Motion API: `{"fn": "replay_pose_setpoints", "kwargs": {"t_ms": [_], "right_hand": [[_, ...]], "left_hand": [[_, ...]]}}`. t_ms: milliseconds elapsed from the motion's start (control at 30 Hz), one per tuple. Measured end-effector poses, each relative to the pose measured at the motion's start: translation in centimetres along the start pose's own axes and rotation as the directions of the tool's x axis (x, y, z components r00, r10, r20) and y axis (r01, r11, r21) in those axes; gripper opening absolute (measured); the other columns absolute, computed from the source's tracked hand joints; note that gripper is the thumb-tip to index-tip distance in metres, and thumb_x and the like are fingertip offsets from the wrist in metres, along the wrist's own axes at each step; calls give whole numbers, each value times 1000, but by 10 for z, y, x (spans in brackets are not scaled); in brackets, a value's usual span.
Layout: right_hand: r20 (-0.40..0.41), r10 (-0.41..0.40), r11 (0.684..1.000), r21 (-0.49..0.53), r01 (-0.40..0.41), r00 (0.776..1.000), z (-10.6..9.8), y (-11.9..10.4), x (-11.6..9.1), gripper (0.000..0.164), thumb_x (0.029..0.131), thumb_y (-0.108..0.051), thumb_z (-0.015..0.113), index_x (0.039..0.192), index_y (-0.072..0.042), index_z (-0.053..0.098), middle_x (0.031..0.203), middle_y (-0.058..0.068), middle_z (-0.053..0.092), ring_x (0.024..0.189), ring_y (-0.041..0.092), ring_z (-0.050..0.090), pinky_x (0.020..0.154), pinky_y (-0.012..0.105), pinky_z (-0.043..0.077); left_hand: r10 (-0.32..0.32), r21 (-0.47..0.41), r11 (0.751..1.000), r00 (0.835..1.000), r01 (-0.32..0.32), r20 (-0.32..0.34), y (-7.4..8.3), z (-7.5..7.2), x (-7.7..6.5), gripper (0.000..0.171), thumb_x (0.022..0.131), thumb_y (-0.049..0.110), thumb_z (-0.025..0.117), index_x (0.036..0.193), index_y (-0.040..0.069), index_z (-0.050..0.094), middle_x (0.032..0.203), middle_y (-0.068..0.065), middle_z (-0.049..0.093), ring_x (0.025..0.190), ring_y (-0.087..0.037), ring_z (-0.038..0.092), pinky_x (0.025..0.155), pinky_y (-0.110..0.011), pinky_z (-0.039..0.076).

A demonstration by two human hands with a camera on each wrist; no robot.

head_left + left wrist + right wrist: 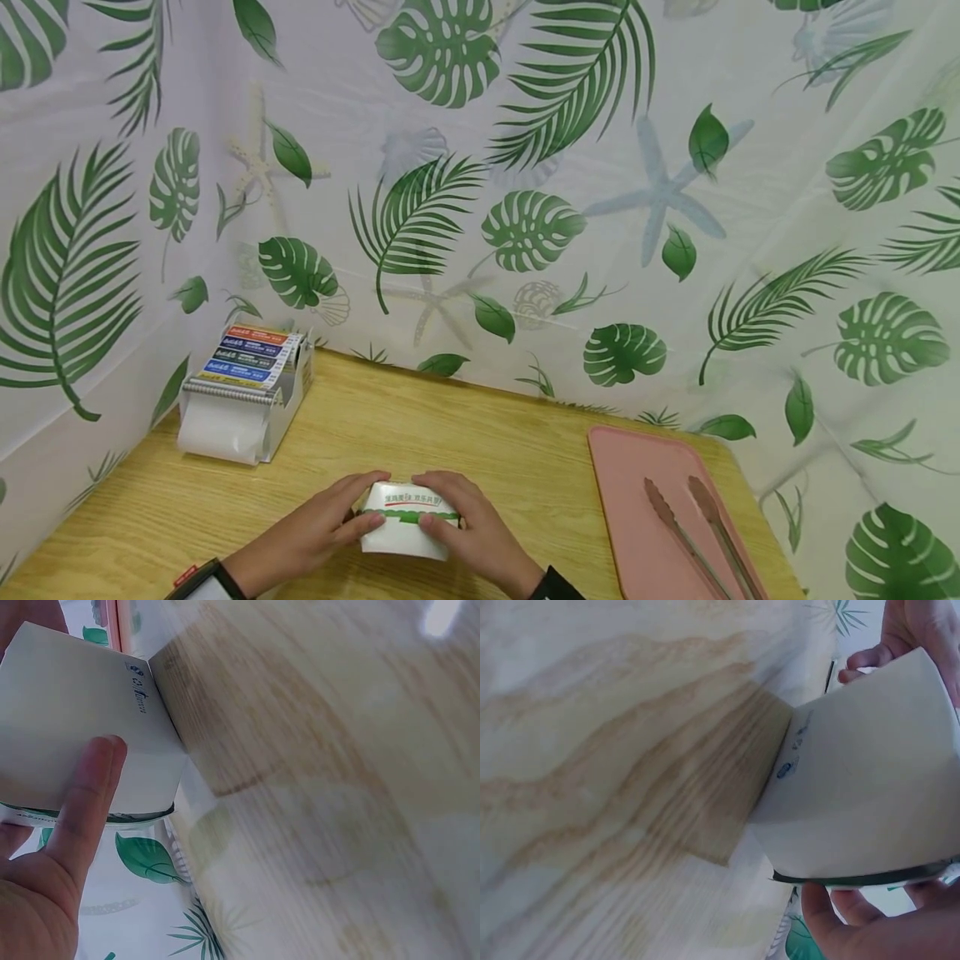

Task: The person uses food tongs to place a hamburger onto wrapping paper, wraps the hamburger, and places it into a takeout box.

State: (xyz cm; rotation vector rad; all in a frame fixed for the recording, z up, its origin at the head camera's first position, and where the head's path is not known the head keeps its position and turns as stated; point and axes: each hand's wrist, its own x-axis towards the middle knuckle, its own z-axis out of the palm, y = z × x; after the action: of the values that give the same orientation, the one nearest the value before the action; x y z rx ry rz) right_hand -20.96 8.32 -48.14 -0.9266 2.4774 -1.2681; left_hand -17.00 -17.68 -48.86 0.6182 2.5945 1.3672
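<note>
A small white paper food box with a green band, a red line and printed characters stands near the front of the wooden table. My left hand holds its left side, thumb on the printed front and fingers reaching round toward the back. From the right, my right hand grips it the same way, its thumb on the green band. The left wrist view shows a plain white face of the box with small blue print and a finger lying along it. In the right wrist view, fingers touch its dark green edge.
At the back left stands a white label dispenser with coloured label strips on top and a white roll. A pink tray lies at the right, with metal tongs on it. A leaf-patterned sheet hangs behind the wooden table.
</note>
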Motion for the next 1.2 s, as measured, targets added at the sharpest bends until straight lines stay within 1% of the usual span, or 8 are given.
{"fn": "replay_pose_setpoints", "kwargs": {"t_ms": [167,400,633,767,900,967,1033,1200], "right_hand": [[3,1,1000,-14,-1,1000,0,1,0,47,104,-46,55,146,-25,55,149,1,51,137,29,46,105,54,41],[-10,33,999,-24,-33,999,0,-2,-2,47,102,-51,56,145,-34,55,151,6,50,138,32,46,105,60,41],[3,106,993,44,-106,994,-2,-4,-3,47,100,-47,60,145,-34,57,155,13,45,140,39,44,99,56,48],[22,136,984,109,-138,990,-4,-3,-2,46,100,-45,63,144,-32,58,156,12,44,141,41,42,99,59,47],[13,154,976,154,-154,988,-3,-1,-3,45,99,-44,64,143,-32,60,156,11,43,143,39,40,104,58,44],[6,159,975,158,-158,987,-2,0,-4,45,99,-44,64,143,-32,60,157,11,43,144,38,39,105,56,43],[4,157,976,154,-156,988,-2,1,-4,46,99,-44,64,143,-31,59,157,11,42,144,38,39,105,54,43],[5,159,975,158,-158,987,-2,-1,-2,48,98,-44,65,143,-28,60,156,10,44,143,38,40,102,57,45]], "left_hand": [[-2,6,1000,1000,2,-4,0,1,0,62,107,46,47,154,6,38,148,-17,47,118,-21,55,95,-41,49],[-7,-53,999,1000,7,1,-1,2,2,61,107,40,48,154,2,37,131,-15,55,81,-4,59,72,-26,51],[-26,-111,993,1000,27,13,-1,3,5,62,107,40,50,153,1,38,139,-21,52,88,-6,60,72,-25,54],[-42,-97,994,999,42,7,0,5,5,62,106,39,52,153,1,39,144,-24,49,100,-17,62,79,-32,56],[-62,-14,998,998,62,7,3,10,6,83,94,49,67,154,1,35,147,-22,46,117,-29,58,91,-46,53],[-65,63,996,998,65,-13,5,13,6,97,83,57,76,153,4,35,148,-19,46,122,-27,56,95,-47,50],[-68,110,991,997,72,-37,6,16,6,106,74,61,81,153,6,36,146,-16,48,115,-22,58,89,-43,52],[-58,156,985,994,73,-95,8,16,6,98,75,60,82,149,9,42,144,-12,51,114,-18,59,89,-41,52]]}}
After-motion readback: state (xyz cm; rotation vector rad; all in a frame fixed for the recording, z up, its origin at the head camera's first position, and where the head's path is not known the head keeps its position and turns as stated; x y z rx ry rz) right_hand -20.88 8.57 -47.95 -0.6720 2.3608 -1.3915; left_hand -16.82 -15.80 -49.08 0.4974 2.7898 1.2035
